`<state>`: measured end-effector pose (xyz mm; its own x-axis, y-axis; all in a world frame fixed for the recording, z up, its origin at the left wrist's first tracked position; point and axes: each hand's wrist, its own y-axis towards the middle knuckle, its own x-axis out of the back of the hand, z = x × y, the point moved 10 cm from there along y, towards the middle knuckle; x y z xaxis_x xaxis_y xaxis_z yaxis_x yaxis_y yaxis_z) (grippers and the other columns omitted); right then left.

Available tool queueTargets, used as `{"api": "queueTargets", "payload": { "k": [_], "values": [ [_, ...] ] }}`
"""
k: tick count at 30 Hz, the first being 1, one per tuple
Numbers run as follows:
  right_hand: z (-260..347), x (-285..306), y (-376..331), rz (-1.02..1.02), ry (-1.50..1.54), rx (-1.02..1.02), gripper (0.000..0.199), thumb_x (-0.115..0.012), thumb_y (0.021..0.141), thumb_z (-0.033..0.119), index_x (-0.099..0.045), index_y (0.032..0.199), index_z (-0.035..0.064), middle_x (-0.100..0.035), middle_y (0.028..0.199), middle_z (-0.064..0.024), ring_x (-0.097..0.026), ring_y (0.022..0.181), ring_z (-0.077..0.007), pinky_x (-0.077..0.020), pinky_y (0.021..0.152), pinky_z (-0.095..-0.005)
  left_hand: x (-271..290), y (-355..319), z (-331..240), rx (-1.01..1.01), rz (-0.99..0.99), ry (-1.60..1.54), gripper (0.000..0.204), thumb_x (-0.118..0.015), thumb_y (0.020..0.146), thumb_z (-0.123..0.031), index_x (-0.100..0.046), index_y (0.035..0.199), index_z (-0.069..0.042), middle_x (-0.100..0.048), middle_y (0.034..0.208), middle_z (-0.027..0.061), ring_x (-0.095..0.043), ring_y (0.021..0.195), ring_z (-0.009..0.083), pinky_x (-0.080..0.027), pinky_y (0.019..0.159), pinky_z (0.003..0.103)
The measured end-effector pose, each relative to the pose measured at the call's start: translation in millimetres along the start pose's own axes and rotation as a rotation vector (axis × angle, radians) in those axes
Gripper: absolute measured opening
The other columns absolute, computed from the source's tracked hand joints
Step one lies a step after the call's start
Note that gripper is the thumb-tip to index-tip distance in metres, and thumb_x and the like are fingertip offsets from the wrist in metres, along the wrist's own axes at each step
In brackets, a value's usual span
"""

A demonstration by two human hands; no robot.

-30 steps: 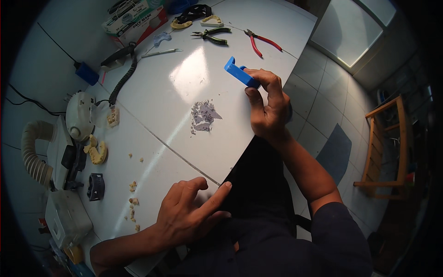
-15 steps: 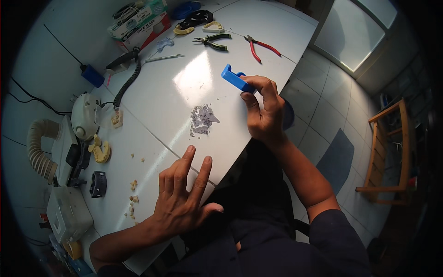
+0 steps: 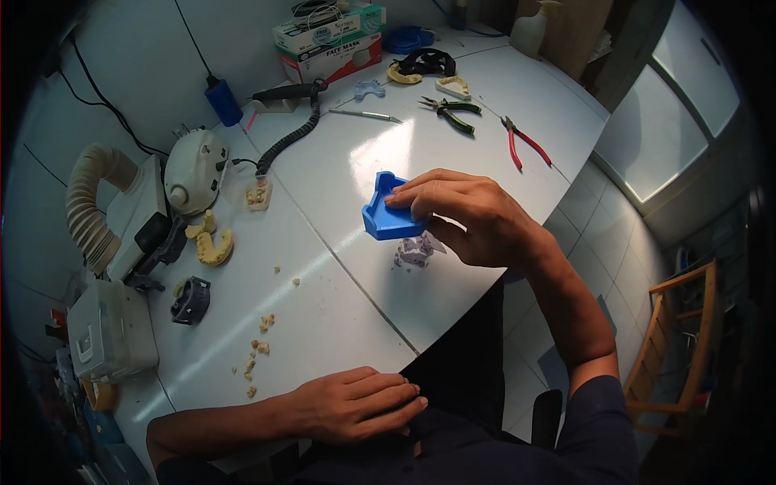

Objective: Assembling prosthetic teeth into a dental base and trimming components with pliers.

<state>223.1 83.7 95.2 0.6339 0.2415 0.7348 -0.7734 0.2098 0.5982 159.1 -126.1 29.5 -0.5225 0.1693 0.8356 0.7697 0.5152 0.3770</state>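
My right hand [image 3: 489, 214] grips a blue plastic mould tray [image 3: 394, 223], shaped like a dental model base former, above the white table. Its angular, walled hollow shows, with some fingers inside and the thumb beneath. Partly covered by tray and hand, a small heap of grey flakes [image 3: 414, 252] lies on the tabletop. Close to my body, past the table's near edge, my left hand [image 3: 356, 406] rests palm down, holding nothing, its fingers stretched out.
Left of the hands are scattered yellowish crumbs [image 3: 263, 347], a yellow dental cast [image 3: 213, 247] and a white machine [image 3: 194, 174]. Farther back lie a craft knife [image 3: 365, 115], black-handled pliers [image 3: 454, 113] and red-handled cutters [image 3: 525, 144]. A wooden chair [image 3: 671, 347] stands at right.
The blue mould tray has turned so its hollow shows and now hangs nearer the grey flakes. My left hand has drawn back from the table toward my body. The view has shifted too.
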Motion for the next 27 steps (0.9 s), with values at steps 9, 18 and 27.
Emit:
{"api": "queueTargets", "payload": {
  "k": [9, 18, 27],
  "values": [
    [13.4, -52.8, 9.1, 0.419, 0.110, 0.196, 0.026, -0.079, 0.078, -0.011, -0.081, 0.095, 0.0090, -0.079, 0.107, -0.0041, -0.070, 0.131, -0.0291, -0.0690, 0.098, -0.0398, 1.9, -3.5, 8.5, 0.004, -0.016, -0.021, 0.049, -0.075, 0.099, -0.031, -0.068, 0.144, -0.011, -0.073, 0.121, 0.0084, -0.072, 0.112, 0.0210, -0.061, 0.091, 0.032],
    [-36.0, -5.3, -28.0, 0.421, -0.005, 0.044, 0.029, -0.075, 0.075, -0.020, -0.073, 0.082, 0.0084, -0.074, 0.100, -0.0016, -0.067, 0.134, -0.0297, -0.0696, 0.098, -0.0381, -5.4, -6.7, 10.7, 0.047, 0.077, -0.143, 0.043, -0.065, 0.104, -0.014, -0.062, 0.145, -0.003, -0.067, 0.131, 0.0138, -0.067, 0.123, 0.0244, -0.056, 0.098, 0.035],
    [-25.9, 10.8, 3.9, 0.238, -0.093, 0.051, 0.035, -0.082, 0.076, -0.013, -0.079, 0.098, 0.0131, -0.080, 0.112, 0.0004, -0.068, 0.132, -0.0283, -0.0664, 0.106, -0.0404, -17.0, -3.0, 9.8, 0.024, 0.117, -0.070, 0.050, -0.066, 0.107, -0.034, -0.060, 0.151, -0.011, -0.069, 0.131, 0.0102, -0.069, 0.119, 0.0230, -0.057, 0.095, 0.034]
  ]
}}
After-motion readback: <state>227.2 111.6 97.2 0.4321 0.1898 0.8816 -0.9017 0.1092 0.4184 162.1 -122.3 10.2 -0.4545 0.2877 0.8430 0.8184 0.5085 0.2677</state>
